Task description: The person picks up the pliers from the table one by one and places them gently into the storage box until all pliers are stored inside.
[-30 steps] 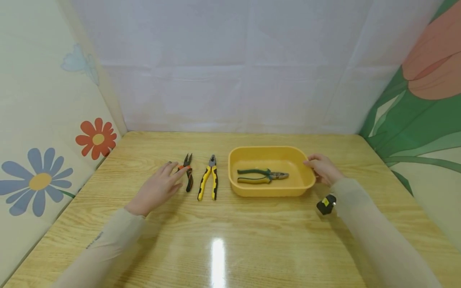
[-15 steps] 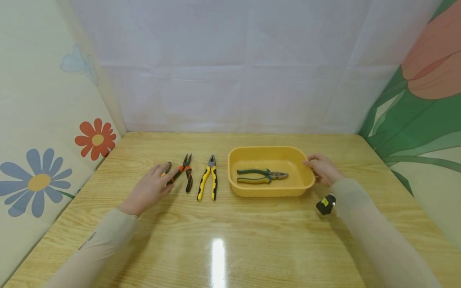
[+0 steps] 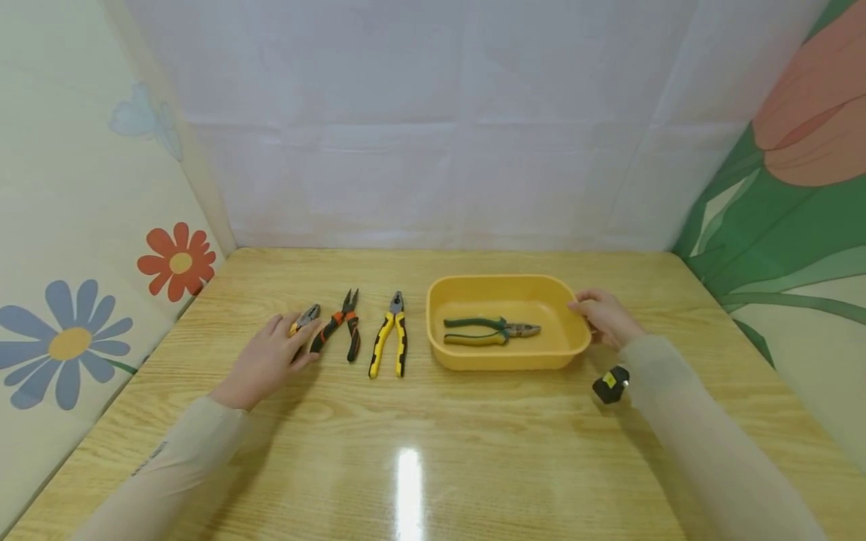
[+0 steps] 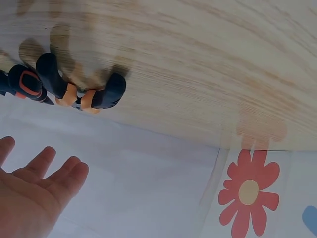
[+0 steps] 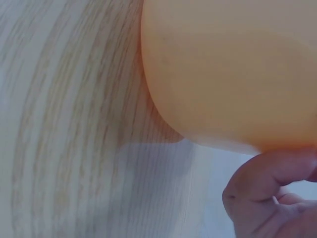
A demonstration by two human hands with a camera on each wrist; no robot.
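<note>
In the head view my left hand (image 3: 260,361) hovers over the leftmost pliers (image 3: 310,316), whose handles it mostly hides. The left wrist view shows its fingers (image 4: 64,178) extended, apart from the black-and-orange handles (image 4: 101,97). Just right of that hand lie long-nose pliers (image 3: 350,303) with orange-and-black handles. Beside them, yellow-and-black combination pliers (image 3: 397,323) point away from me. My right hand (image 3: 609,319) grips the right rim of a yellow plastic basin (image 3: 501,361), thumb over the edge. Inside rest green-and-yellow pliers (image 3: 490,331), jaws to the right.
A small black object with a yellow patch (image 3: 611,385) sits by the right sleeve. The wooden table (image 3: 338,451) meets a white cloth backdrop (image 3: 406,150) at the back. Flower-painted panels (image 3: 68,225) flank it on both sides.
My left hand has shifted left, from over the long-nose pliers to over the leftmost pliers, whose head now shows. My right hand and the basin stay in place.
</note>
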